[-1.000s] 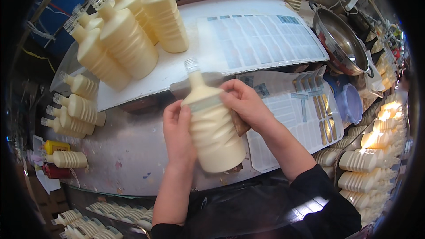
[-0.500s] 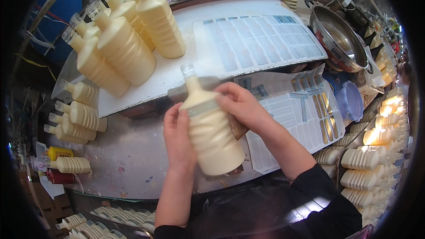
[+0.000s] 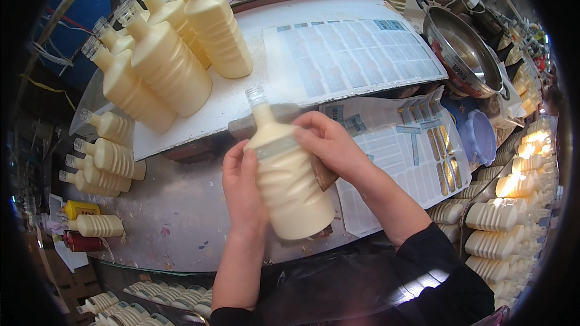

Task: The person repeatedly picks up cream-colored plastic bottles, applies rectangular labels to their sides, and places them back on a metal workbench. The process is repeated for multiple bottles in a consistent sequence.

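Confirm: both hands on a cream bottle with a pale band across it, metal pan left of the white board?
No: the metal pan is right of the white board, per the head view. The rest stands: left hand and right hand are both on the cream bottle with the pale band across it.

Wkshp: btl rows [image 3: 490, 216], label shts [image 3: 362, 54]

The left hand [image 3: 243, 172] and right hand [image 3: 326, 145] are bare. Black sleeves [image 3: 450, 265] end around the elbows, leaving both forearms [image 3: 393, 205] uncovered.
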